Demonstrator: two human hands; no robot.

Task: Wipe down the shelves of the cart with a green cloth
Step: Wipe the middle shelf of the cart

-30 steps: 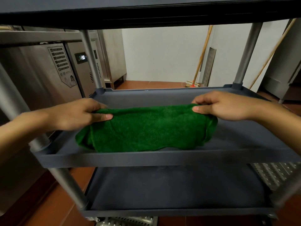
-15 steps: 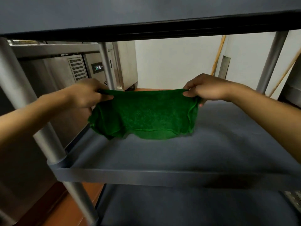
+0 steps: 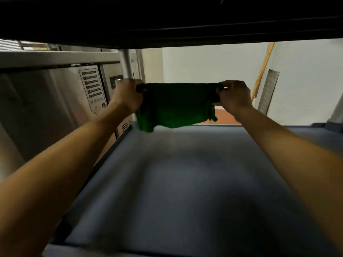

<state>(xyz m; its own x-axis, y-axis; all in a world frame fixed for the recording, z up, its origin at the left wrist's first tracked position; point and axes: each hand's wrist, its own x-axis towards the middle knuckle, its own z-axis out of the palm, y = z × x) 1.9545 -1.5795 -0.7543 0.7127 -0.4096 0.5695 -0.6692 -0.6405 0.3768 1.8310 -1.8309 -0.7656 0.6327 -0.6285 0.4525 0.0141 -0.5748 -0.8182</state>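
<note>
The green cloth (image 3: 174, 106) hangs stretched between both hands above the far end of the cart's grey middle shelf (image 3: 185, 182). My left hand (image 3: 128, 95) grips its upper left corner and my right hand (image 3: 234, 96) grips its upper right corner. The cloth's lower edge dangles just over the shelf's far rim; I cannot tell whether it touches the shelf. Both forearms reach forward over the shelf. The dark underside of the upper shelf (image 3: 167, 21) fills the top of the view.
A metal cart post (image 3: 128, 65) stands right behind my left hand. Stainless steel appliances (image 3: 55, 101) with a label and a small display line the left side. A wooden broom handle (image 3: 263, 69) leans on the white wall at the back right, above the red floor (image 3: 226, 117).
Both hands lifted the cloth off the shelf and carried it to the far end, holding it taut by its top corners. The head moved in closer under the upper shelf.
</note>
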